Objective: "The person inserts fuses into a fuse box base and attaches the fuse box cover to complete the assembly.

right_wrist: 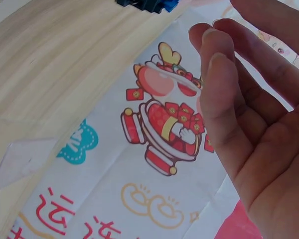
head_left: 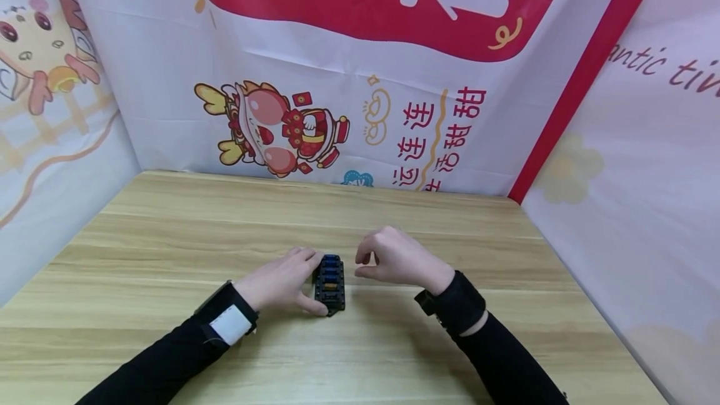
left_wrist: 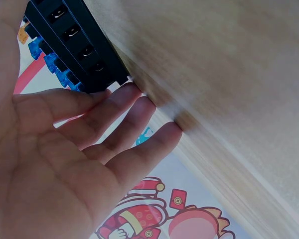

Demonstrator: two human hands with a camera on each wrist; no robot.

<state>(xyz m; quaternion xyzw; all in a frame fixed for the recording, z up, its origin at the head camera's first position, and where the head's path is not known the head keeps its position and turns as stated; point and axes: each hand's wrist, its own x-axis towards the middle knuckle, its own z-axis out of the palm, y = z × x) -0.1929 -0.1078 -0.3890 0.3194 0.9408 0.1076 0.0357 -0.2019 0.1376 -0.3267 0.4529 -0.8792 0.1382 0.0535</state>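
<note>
A black fuse block (head_left: 329,295) with a row of blue and orange blade fuses lies on the wooden table. My left hand (head_left: 287,280) holds it from the left, thumb at the near end and index finger at the far end. In the left wrist view, metal contacts show in slots along the block's side, and the other fingertips (left_wrist: 175,128) reach down to the tabletop. My right hand (head_left: 396,259) hovers just right of the block, fingers loosely bent, thumb apart from them, nothing between. A corner of the blue fuses (right_wrist: 168,5) shows at the top of the right wrist view.
The wooden table (head_left: 185,224) meets a printed white and red backdrop (head_left: 360,55) at its far edge. Side panels of printed cloth (head_left: 630,205) flank it. A translucent flat piece (right_wrist: 25,157) appears at the left of the right wrist view.
</note>
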